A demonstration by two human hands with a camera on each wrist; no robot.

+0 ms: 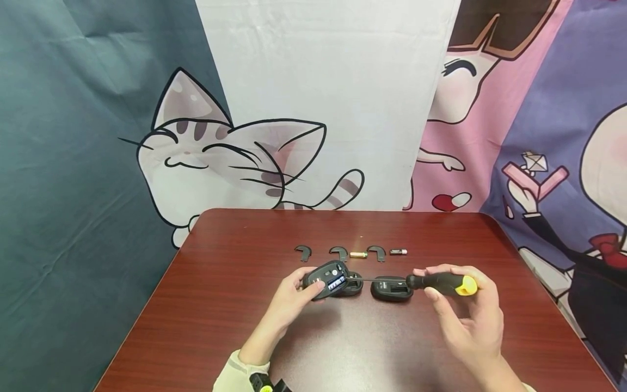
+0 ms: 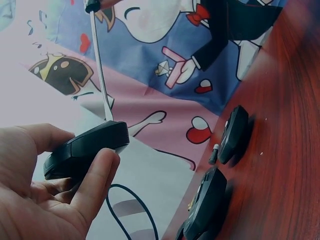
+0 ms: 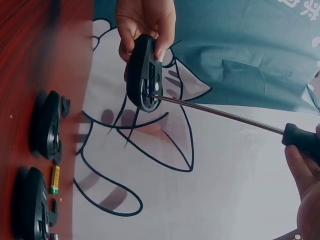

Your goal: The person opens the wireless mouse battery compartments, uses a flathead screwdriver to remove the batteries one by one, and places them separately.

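My left hand (image 1: 288, 298) grips a black computer mouse (image 1: 320, 279) above the table, underside up and tilted. Its battery bay is uncovered, and a blue and white battery (image 1: 336, 283) lies in it. In my right hand (image 1: 472, 321) is a screwdriver with a black and yellow handle (image 1: 441, 282), held level. Its metal shaft (image 3: 225, 115) points left, and the tip meets the end of the bay in the right wrist view. From the left wrist view, the mouse (image 2: 90, 150) sits between thumb and fingers; its underside is mostly hidden there.
Two more black mice lie underside up on the table, one (image 1: 354, 287) partly behind the held mouse, the other (image 1: 391, 289) below the screwdriver. Behind them are three curved black covers (image 1: 305, 252), a gold-coloured battery (image 1: 358, 255) and a dark battery (image 1: 398, 252). A printed cloth hangs beyond.
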